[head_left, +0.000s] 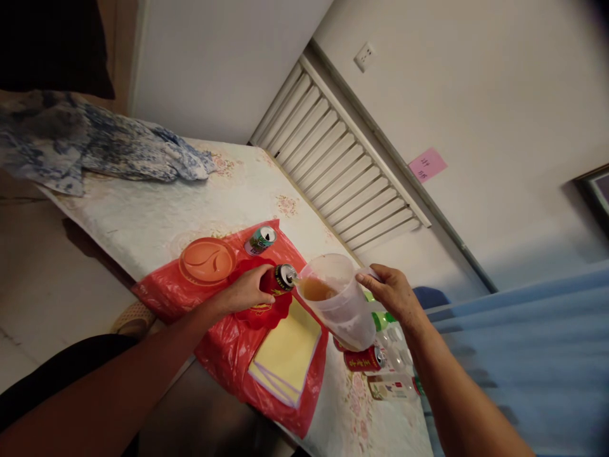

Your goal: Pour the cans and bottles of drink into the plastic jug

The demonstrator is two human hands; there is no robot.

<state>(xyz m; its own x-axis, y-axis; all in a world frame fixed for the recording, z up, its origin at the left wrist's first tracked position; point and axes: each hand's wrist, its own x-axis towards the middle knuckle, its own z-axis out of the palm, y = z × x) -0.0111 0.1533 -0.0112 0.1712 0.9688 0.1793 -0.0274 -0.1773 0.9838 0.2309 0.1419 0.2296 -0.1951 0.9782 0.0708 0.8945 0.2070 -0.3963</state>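
My left hand [251, 289] is closed around a red drink can [280, 280], tilted so its open top meets the rim of a plastic pitcher. A thin pale stream runs from the can's mouth into the pitcher. By its handle, my right hand [391, 289] holds the translucent pitcher [349, 314], which is tilted toward the can with brown liquid inside. Beneath the can lies a red scalloped dish [266, 318]. An opened green can [260, 240] stands behind it, and an orange round lid [207, 260] is to the left.
A red plastic sheet [223, 346] covers part of the flowered tabletop [247, 190]. Folded yellow cloths [288, 352] lie on it. Right of them are another red can [364, 360] and several bottles [390, 386]. A radiator [342, 158] and a blue curtain [533, 343] border the table.
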